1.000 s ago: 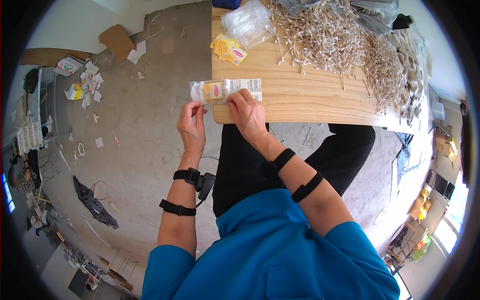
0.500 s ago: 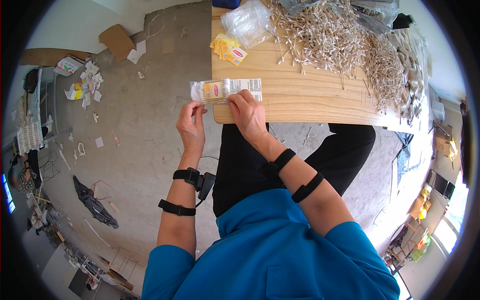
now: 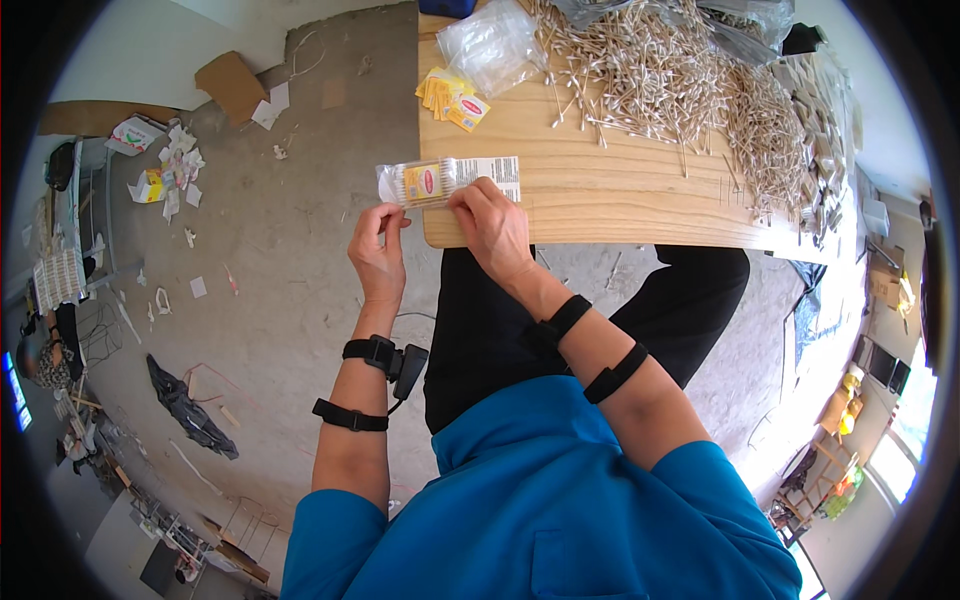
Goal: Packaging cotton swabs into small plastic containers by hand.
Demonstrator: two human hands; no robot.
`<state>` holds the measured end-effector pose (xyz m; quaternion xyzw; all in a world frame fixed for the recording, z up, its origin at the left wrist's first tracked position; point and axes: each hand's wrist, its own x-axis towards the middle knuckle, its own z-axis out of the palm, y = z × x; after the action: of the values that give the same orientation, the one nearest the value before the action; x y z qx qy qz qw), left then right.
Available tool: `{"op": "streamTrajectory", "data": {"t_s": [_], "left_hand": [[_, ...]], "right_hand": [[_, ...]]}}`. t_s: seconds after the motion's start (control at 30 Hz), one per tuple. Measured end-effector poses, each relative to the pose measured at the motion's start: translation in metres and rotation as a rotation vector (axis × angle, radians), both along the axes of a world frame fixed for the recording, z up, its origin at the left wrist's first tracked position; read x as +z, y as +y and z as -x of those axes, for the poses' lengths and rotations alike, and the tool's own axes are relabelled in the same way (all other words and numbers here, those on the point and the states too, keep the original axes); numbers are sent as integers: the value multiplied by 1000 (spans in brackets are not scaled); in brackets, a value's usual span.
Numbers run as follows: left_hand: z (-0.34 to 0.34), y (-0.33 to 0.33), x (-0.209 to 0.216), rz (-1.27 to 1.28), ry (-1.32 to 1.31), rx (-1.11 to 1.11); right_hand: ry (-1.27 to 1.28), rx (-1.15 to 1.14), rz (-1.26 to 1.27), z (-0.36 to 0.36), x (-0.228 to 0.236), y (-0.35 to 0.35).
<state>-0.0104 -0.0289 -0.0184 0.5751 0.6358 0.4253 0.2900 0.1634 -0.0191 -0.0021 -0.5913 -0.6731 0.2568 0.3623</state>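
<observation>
Hardly anything has shifted since half a second ago: hands, packet and surface sit alike to one another, and only the whole view slides slightly leftward, as if the wearer's head has turned a touch. From where I stand, both bare hands are at a flat clear plastic packet (image 3: 420, 182) of white-tipped cotton swabs with a yellow card showing through. It lies along the near left corner of the pale wood-grained surface (image 3: 580, 205), its left end jutting past the edge above the grey concrete floor (image 3: 260, 330).

That overhang probably lets the left hand (image 3: 380, 255) get at the film from below. Its thumb and forefinger come together, seemingly pinching the packet's lower left corner. The right hand (image 3: 497, 225) bends over the other end, thumb and fingertips pressed together on the lower edge; the two grips look meant to keep the film steady. So the packet lies just beyond both sets of fingers, stretching between them, and a white panel with dark print (image 3: 505, 170) shows past the right knuckles.

Fanned yellow cards (image 3: 445, 92) and a stack of clear plastic bags (image 3: 490, 45) rest farther back, likely placed for easy reach, beside a big loose heap of cotton swabs (image 3: 660, 85).
</observation>
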Motion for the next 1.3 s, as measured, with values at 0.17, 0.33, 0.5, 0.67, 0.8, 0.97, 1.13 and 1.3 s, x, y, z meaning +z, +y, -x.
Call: {"op": "streamTrajectory", "data": {"t_s": [0.17,0.33,0.5,0.67,0.8,0.97,1.13,1.3], "left_hand": [[-2,1,3,-8,4,-7],[2,0,-3,-7,-20,-5],[0,1,-3,3,-28,-6],[2,1,-5,3,-26,-6],[1,1,-4,10,-28,-10],[1,2,-3,12,-31,-11],[1,1,-2,5,-22,-12],[2,0,-1,20,-28,-15]], "right_hand": [[32,-65,-25,4,0,-2],[17,-52,28,4,4,0],[39,-39,94,0,4,3],[55,-46,108,2,4,3],[36,-108,102,8,5,2],[15,-118,152,8,5,4],[45,-57,110,4,6,3],[-22,-20,59,3,4,0]]}}
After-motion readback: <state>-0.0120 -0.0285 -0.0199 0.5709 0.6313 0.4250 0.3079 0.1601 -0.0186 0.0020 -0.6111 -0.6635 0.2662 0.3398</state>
